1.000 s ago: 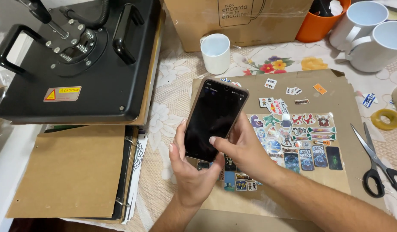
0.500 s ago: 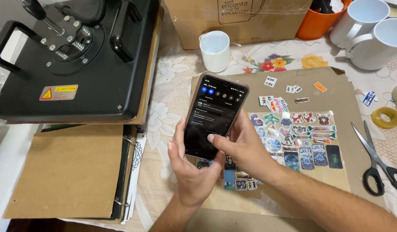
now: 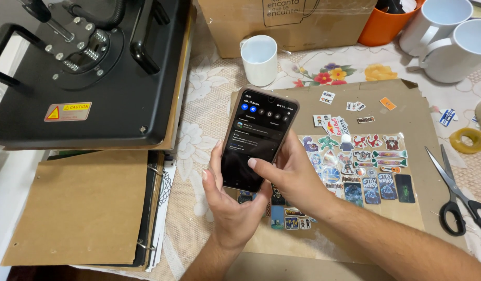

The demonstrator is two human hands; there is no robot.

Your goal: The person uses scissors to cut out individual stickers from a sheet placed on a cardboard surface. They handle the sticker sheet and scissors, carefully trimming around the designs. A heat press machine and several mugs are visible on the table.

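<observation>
A dark smartphone (image 3: pixel 257 136) with a lit screen is held over the table. My left hand (image 3: pixel 227 200) cups its lower end from below and the left side. My right hand (image 3: pixel 290 174) grips its right edge, with the thumb resting on the lower part of the screen. Beneath the hands lies a brown cardboard sheet (image 3: pixel 407 112) covered with several small cut-out stickers (image 3: pixel 363 161) in rows.
A black heat press (image 3: pixel 89 73) stands at the far left above a brown folder (image 3: pixel 79 208). A small white cup (image 3: pixel 260 58), a cardboard box (image 3: pixel 287 21), an orange pot (image 3: pixel 383 23) and two white mugs (image 3: pixel 451 39) line the back. Scissors (image 3: pixel 456 190) and a yellow tape roll (image 3: pixel 468 140) lie at right.
The phone screen went from dark to lit, showing a panel of icons and a list. Both hands stayed on the phone in about the same place.
</observation>
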